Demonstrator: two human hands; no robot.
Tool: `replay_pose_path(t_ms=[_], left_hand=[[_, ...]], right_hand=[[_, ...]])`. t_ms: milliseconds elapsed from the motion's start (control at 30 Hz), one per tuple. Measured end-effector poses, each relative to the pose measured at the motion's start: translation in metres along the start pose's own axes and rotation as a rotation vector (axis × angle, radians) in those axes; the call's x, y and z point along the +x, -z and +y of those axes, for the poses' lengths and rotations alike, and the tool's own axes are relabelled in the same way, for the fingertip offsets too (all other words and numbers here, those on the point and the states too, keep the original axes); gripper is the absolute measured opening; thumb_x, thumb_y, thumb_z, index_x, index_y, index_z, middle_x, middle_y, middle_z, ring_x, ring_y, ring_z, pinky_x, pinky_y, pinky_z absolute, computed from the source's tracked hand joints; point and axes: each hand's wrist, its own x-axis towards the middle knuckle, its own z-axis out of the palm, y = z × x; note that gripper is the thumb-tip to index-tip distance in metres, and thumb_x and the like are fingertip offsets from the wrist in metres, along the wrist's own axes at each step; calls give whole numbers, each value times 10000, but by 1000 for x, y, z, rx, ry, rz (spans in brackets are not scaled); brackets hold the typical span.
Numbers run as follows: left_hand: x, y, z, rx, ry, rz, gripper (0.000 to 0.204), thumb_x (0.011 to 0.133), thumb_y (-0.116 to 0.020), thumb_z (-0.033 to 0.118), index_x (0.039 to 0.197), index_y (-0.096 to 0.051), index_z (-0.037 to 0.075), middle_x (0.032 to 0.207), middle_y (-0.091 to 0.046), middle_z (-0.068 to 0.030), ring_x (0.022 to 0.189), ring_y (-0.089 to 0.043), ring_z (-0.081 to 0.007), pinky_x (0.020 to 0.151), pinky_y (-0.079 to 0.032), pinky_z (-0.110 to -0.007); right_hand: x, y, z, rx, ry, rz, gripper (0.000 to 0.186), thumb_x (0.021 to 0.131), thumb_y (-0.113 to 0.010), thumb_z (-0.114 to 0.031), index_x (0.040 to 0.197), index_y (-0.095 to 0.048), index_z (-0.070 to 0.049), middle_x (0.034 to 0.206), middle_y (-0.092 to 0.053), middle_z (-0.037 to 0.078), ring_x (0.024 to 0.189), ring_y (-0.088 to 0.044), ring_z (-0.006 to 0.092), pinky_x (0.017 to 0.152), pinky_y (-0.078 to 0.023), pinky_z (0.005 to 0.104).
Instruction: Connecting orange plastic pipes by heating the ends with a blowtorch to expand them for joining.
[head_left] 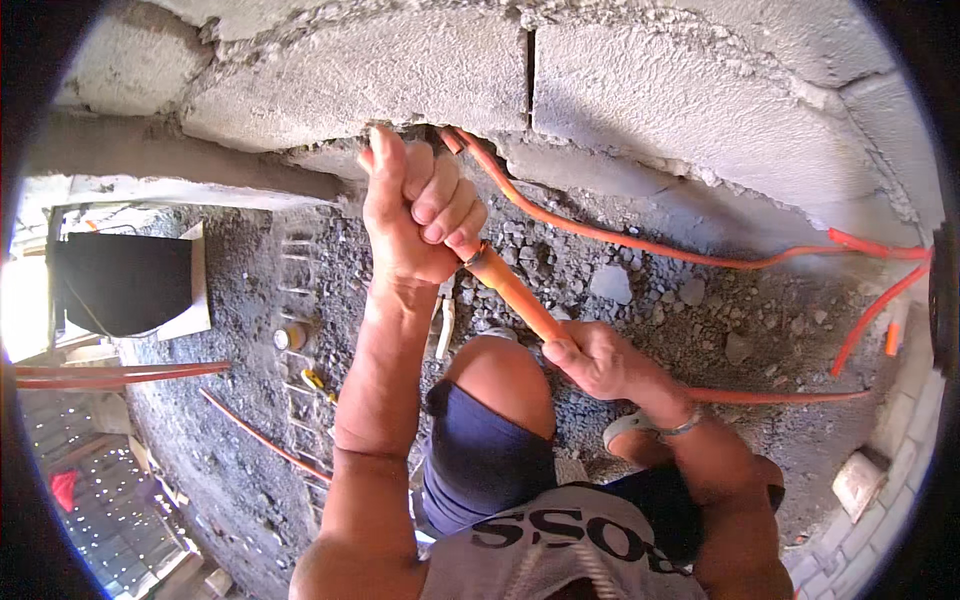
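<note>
An orange plastic pipe point(520, 298) slants between my two hands in front of my bent knee. Its upper end, with a wider collar and a dark band, runs into my left hand point(425, 205), which is closed in a fist round it with the thumb on top. What lies inside that fist is hidden. My right hand point(597, 362) is wrapped round the lower end, thumb along the pipe. Close below my left wrist, a tool with pale handles point(445, 325) rests on the gravel. Another orange pipe point(600, 238) curves along the wall foot behind my hands.
A rough block wall point(640, 100) rises ahead, with a gap at its foot. Gravel and broken stones point(610, 285) cover the ground. Leftward lie a small round can or roll point(290, 337), a yellow-and-black tool point(318, 384), orange pipes point(120, 375) and a black container point(125, 285).
</note>
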Motion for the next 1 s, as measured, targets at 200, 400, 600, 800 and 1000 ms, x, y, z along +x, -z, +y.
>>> replay_pose_path(t_ms=[200, 400, 600, 800, 1000], left_hand=[[-17, -2, -6, 248, -20, 445, 532, 961, -526, 492, 593, -280, 198, 510, -236, 65, 402, -230, -89, 376, -240, -272], [-31, 29, -6, 248, 111, 623, 521, 953, -553, 486, 596, -315, 192, 523, -254, 62, 416, -259, -102, 413, -280, -276], [-39, 59, 13, -116, 101, 63, 507, 975, -463, 537, 633, -390, 171, 531, -307, 67, 410, -281, -84, 426, -330, -261], [-45, 41, 0, 107, 58, 485, 532, 948, -560, 493, 586, -291, 212, 517, -239, 76, 397, -251, -81, 374, -265, -275], [-46, 42, 10, 113, 43, 588, 517, 936, -588, 480, 608, -296, 206, 532, -238, 70, 419, -245, -98, 402, -281, -282]], right_hand=[[1, -30, 8, -170, -137, 100, 480, 968, -505, -449, 938, -611, 18, 746, -630, 229, 697, -631, 382, 638, -487, 427], [-4, -59, 16, -286, -172, 157, 468, 961, -493, -435, 882, -621, 8, 734, -647, 206, 709, -655, 368, 637, -483, 438], [-8, -61, -19, 31, -294, -17, 544, 992, -416, -525, 809, -582, -40, 614, -496, 8, 553, -471, 116, 499, -378, 304], [-15, -68, -17, 34, -355, 94, 523, 1005, -412, -499, 738, -539, -68, 581, -456, -30, 498, -395, 70, 458, -308, 256], [-13, -79, -14, -152, -298, 143, 542, 995, -421, -505, 821, -608, -27, 609, -535, 38, 548, -501, 119, 510, -405, 315]])
